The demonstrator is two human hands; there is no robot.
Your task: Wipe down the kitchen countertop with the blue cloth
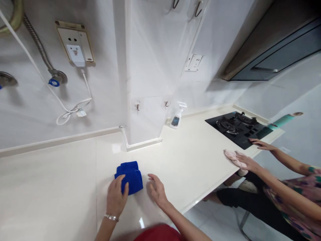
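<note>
A folded blue cloth [130, 176] lies on the cream countertop [195, 160] in front of me. My left hand [115, 197] rests on its near left edge, fingers curled over the cloth, with a bracelet on the wrist. My right hand [157, 189] lies flat on the counter just right of the cloth, fingers spread and holding nothing.
A white wall column [147, 100] juts onto the counter behind the cloth, with a spray bottle [177, 117] beside it. A black gas hob [237, 129] sits at the far right. Another person presses a pink cloth [233, 158] on the counter near the hob. Sockets and a hose hang on the wall.
</note>
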